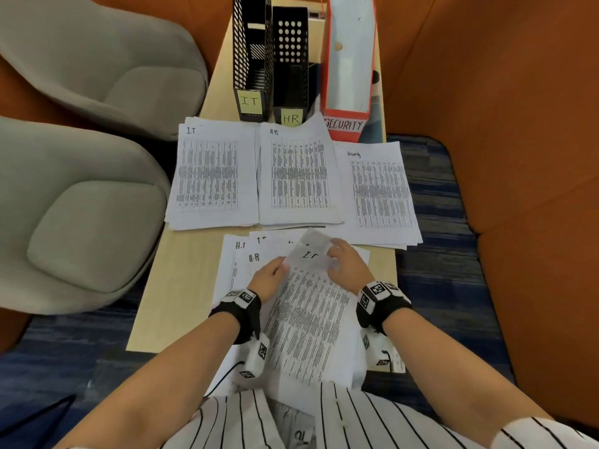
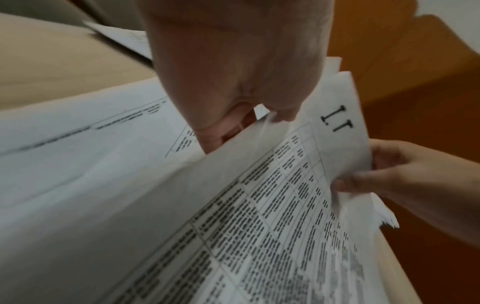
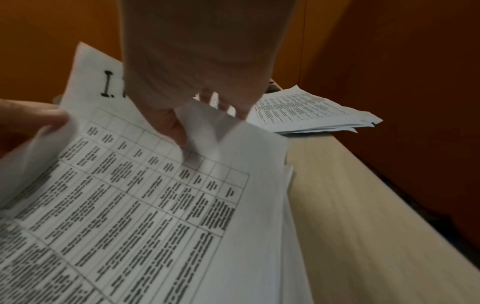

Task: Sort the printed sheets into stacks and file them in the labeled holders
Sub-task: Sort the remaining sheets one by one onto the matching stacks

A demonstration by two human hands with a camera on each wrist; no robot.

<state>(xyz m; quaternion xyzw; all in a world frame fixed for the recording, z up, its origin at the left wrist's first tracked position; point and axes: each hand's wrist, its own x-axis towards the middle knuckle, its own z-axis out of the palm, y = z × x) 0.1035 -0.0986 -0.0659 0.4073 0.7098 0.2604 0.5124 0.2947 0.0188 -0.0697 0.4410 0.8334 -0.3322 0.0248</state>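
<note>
An I.T-headed printed sheet is raised over the unsorted pile at the table's near end. My left hand pinches its left edge, thumb on top. My right hand pinches its top right corner, which curls up. Farther back lie three sorted stacks side by side: I.T, H.R and Security. Behind them stand the black mesh IT holder, the black HR holder and the red-and-white Security holder.
The narrow wooden table runs away from me. Two grey armchairs stand on its left. An orange upholstered wall closes the right side. The Security stack overhangs the table's right edge. Blue carpet lies below.
</note>
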